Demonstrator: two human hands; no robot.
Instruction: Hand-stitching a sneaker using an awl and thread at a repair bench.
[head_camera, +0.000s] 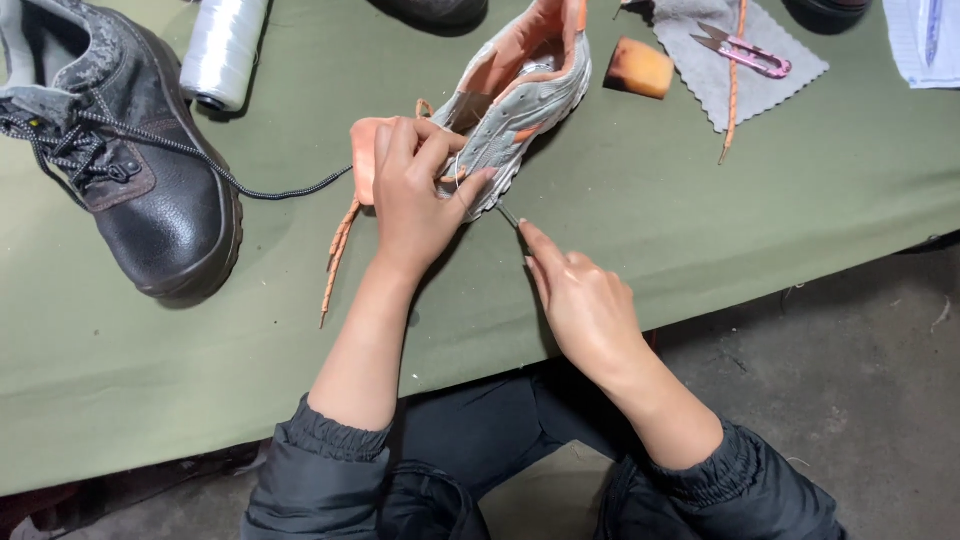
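Two hands work one sneaker; one boot beside

black boot, white thread spool, pink snips

One camera only, on my head. Looks down and forward over my arms at green tabletop. Close up: my hands near middle. My lap and grey floor at bottom. No second view.
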